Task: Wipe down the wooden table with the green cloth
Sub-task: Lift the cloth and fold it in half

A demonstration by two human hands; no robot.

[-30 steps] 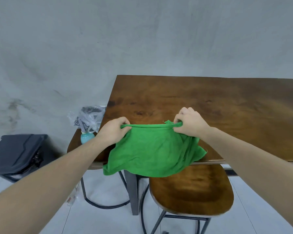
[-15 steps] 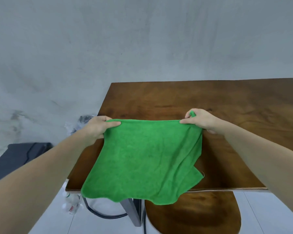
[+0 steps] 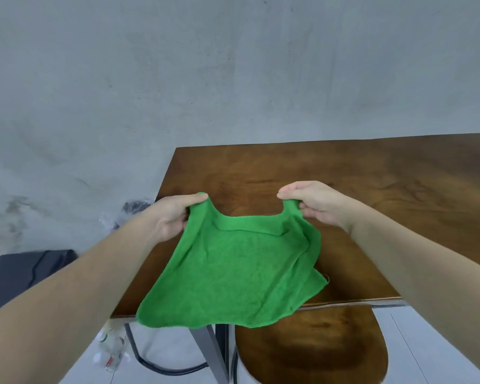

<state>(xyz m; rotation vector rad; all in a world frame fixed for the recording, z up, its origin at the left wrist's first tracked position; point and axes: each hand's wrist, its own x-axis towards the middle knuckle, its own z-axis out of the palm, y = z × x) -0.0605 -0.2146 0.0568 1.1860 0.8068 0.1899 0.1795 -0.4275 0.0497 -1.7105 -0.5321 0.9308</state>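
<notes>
Holding the green cloth [image 3: 233,275] by its two far corners above the near left portion of the wooden desk [image 3: 385,189]. Pinching one corner with the left hand [image 3: 172,217], fingers [image 3: 189,200] clamped together on the fabric, thumb side uppermost. Gripping the opposite corner with the right hand [image 3: 313,205], fingers closed on the cloth from above and below. Sagging between the two grips, the far edge of the cloth dipping in a shallow curve and folding over slightly. Hanging spread toward the viewer, with the near hem overlapping the front edge of the desk and draping past it; whether the middle of the cloth is touching the surface, not discernible. Showing beneath the front edge: a wooden stool seat [image 3: 313,350] just below and right of the hem, and dark metal legs [image 3: 211,353] to its left. Lying on the floor at lower left, a clear plastic bottle [image 3: 110,347]. Standing at far left, a dark bin [image 3: 25,275]; behind the left wrist, a crumpled plastic bag [image 3: 128,214] against the grey wall [image 3: 205,65].
</notes>
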